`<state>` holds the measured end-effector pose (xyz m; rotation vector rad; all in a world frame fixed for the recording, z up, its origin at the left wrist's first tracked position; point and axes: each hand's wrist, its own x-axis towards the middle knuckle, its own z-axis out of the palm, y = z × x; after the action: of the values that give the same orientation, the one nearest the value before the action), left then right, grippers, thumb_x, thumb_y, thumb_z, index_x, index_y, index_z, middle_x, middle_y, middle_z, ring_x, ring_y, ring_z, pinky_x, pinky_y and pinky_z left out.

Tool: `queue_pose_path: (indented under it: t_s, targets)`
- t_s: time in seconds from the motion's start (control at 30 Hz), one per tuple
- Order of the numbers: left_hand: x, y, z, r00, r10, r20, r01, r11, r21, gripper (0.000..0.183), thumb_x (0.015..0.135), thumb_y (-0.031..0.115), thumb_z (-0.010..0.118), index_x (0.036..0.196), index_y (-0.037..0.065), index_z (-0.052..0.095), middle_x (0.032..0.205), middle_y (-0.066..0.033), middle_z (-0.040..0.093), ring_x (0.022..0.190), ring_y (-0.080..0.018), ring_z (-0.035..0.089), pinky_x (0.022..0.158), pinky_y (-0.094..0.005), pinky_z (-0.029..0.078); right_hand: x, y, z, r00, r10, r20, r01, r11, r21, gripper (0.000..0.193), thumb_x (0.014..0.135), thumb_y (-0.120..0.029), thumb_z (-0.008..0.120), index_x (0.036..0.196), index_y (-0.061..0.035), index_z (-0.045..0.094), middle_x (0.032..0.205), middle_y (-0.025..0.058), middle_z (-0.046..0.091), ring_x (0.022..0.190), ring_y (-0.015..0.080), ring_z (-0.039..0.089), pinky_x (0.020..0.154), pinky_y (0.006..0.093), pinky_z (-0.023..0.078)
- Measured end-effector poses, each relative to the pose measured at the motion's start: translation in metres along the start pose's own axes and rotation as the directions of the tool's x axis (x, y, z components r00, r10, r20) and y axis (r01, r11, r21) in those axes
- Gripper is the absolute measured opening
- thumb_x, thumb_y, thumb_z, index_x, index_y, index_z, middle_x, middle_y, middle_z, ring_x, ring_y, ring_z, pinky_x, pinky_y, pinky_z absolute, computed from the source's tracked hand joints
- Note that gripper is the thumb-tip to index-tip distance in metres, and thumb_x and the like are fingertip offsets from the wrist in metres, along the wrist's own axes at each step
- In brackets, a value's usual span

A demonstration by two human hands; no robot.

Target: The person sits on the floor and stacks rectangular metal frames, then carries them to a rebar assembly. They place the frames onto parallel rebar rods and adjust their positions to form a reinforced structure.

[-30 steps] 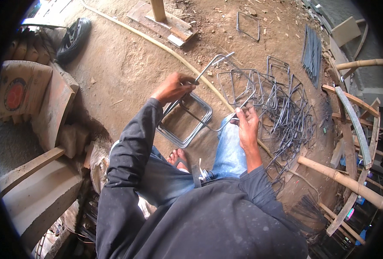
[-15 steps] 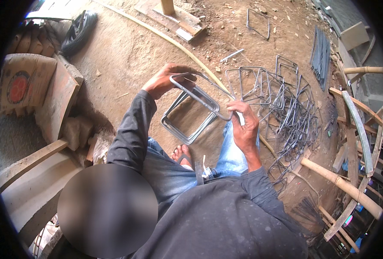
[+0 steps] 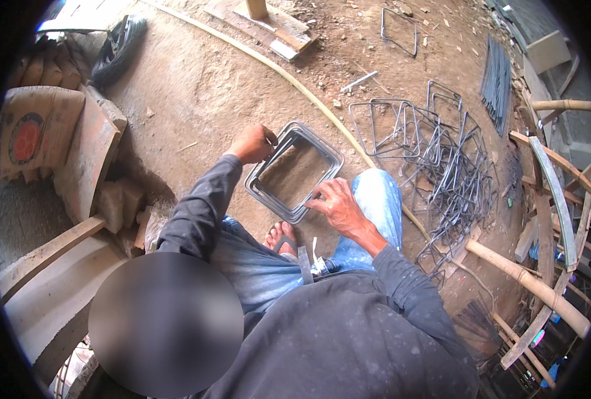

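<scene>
A stack of square bent steel stirrups (image 3: 259,194) rests on the dirt in front of me, its frames lying nearly in line. At its left corner my left hand (image 3: 251,144) is closed, fingers curled on the upper stirrup's bar. My right hand (image 3: 341,207) pinches the near right side of the stack, thumb and fingers at the bar. Which frames each hand grips is hard to make out. To the right lies a tangled heap of loose stirrups (image 3: 452,173), and a lone stirrup (image 3: 415,41) sits farther off.
A pale hose (image 3: 295,81) curves across the ground past my right knee. Bundled straight rods (image 3: 495,86) lie at the far right, above bamboo poles (image 3: 528,289) and timber. Leftward are a paper sack (image 3: 39,130), boards and a coil of black wire (image 3: 121,50).
The single stirrup that both hands held raised over the stack has come down onto it. My left hand has dropped nearer, and my right hand has shifted left and nearer.
</scene>
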<state>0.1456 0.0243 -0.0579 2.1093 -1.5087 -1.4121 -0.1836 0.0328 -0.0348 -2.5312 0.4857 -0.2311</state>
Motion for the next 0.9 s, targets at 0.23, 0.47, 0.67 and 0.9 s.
queue_pose_path:
  t_s: [0.23, 0.47, 0.67, 0.9]
  targets:
    - [0.024, -0.032, 0.043, 0.957, 0.151, -0.246, -0.092, 0.967, 0.236, 0.023, 0.086, 0.015, 0.072, 0.104, 0.005, 0.081, 0.090, -0.0260, 0.075, 0.085, -0.0391, 0.076, 0.077, -0.0461, 0.060, -0.003, 0.013, 0.040, 1.000, 0.024, 0.004, -0.024, 0.999, -0.032, 0.025, 0.089, -0.014, 0.061, 0.104, -0.0188, 0.080, 0.112, 0.0071, 0.066, 0.121, 0.0285, 0.059, 0.110, 0.0518, 0.038]
    - [0.029, -0.030, 0.052, 0.945, 0.129, -0.300, -0.087, 0.985, 0.150, 0.020, 0.089, 0.016, 0.071, 0.094, -0.002, 0.078, 0.084, -0.0316, 0.069, 0.080, -0.0432, 0.075, 0.071, -0.0500, 0.057, -0.004, 0.021, 0.043, 0.994, 0.109, -0.003, -0.109, 0.994, 0.007, 0.022, 0.085, -0.012, 0.066, 0.102, -0.0123, 0.079, 0.109, 0.0082, 0.067, 0.118, 0.0276, 0.062, 0.105, 0.0466, 0.045]
    - [0.020, -0.020, 0.045, 0.950, 0.146, -0.275, -0.088, 0.973, 0.215, 0.022, 0.083, 0.008, 0.069, 0.101, -0.002, 0.077, 0.093, -0.0307, 0.072, 0.091, -0.0453, 0.073, 0.081, -0.0511, 0.058, -0.042, 0.022, -0.014, 0.886, 0.402, -0.230, -0.313, 0.886, 0.342, 0.030, 0.091, -0.009, 0.077, 0.121, -0.0099, 0.076, 0.119, 0.0120, 0.072, 0.118, 0.0296, 0.064, 0.106, 0.0419, 0.051]
    - [0.019, -0.014, 0.039, 0.963, 0.165, -0.214, -0.117, 0.969, 0.217, 0.025, 0.080, 0.010, 0.071, 0.102, -0.002, 0.077, 0.091, -0.0281, 0.074, 0.087, -0.0422, 0.075, 0.076, -0.0460, 0.059, -0.245, 0.119, -0.009, 0.034, 0.926, -0.375, -0.707, 0.287, 0.647, 0.036, 0.094, -0.018, 0.075, 0.123, 0.0019, 0.071, 0.120, 0.0194, 0.075, 0.115, 0.0300, 0.070, 0.104, 0.0412, 0.052]
